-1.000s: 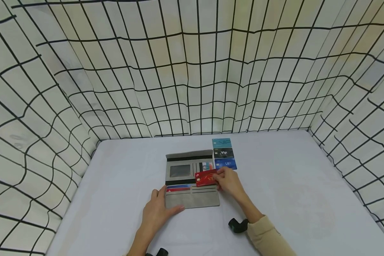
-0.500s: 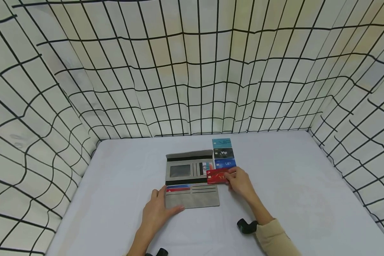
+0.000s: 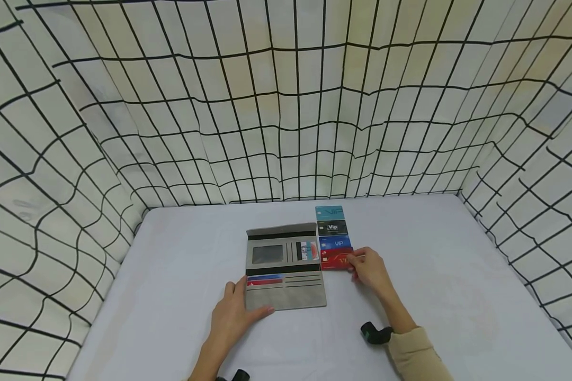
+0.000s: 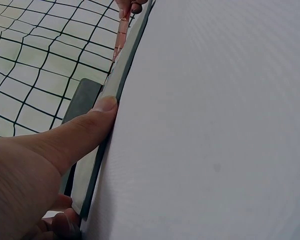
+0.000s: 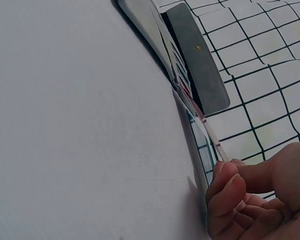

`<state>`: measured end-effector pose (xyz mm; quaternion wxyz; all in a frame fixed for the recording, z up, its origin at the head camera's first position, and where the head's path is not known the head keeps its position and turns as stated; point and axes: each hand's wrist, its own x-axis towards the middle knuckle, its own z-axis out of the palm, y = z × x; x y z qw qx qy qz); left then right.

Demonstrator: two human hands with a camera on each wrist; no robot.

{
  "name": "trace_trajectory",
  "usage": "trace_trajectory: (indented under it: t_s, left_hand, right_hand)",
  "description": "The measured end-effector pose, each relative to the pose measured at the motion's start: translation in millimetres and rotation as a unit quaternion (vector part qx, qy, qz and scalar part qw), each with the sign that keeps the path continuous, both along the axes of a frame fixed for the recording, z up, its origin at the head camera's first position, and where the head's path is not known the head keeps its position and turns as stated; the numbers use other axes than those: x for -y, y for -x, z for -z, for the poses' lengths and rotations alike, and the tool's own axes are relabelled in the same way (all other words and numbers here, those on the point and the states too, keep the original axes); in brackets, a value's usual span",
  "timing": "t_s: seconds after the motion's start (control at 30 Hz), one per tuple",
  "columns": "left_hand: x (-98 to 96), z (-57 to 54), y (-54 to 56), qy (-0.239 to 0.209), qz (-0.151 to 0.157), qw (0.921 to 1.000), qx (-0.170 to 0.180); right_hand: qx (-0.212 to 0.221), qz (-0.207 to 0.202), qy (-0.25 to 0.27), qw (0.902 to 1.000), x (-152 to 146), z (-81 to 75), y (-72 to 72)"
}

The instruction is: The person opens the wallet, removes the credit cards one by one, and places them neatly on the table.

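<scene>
Red card (image 3: 331, 260), one of four outside the wallet (image 3: 297, 297), sits at your right fingertips, and there's your right hand (image 3: 369, 269) pinching it by the end, its far edge overlapping the blue card (image 3: 335, 242), with one black card (image 3: 332, 228) and one teal card (image 3: 330, 212) lined up farther off beyond that hand. That single wallet lies open between your hands, your left hand (image 3: 231, 311) spread around its near corner, thumb stretched along the edge. Count two tucked strips nearest that hand, one blue strip (image 3: 266, 277) and one red strip (image 3: 266, 283).
</scene>
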<state>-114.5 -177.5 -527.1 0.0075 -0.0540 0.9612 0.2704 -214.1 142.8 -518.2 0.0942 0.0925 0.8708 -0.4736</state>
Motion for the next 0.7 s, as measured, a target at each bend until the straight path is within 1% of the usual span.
trace_trajectory:
  t_s: [0.27,0.53,0.7]
  left_hand:
    - [0.6,-0.1,-0.5,0.001,0.003,1.0000,-0.002]
    - [0.7,0.9,-0.5,0.000,0.004,1.0000,-0.004]
    - [0.9,1.2,-0.6,-0.003,0.006,1.0000,-0.007]
  right_hand:
    - [0.012,0.002,-0.025,0.9996,-1.9,-3.4,-4.4]
    - [-0.013,-0.006,-0.074,0.9971,-1.8,-0.9,-5.1]
    - [-0.027,0.003,-0.097,0.9949,-0.1,-1.3,-5.9]
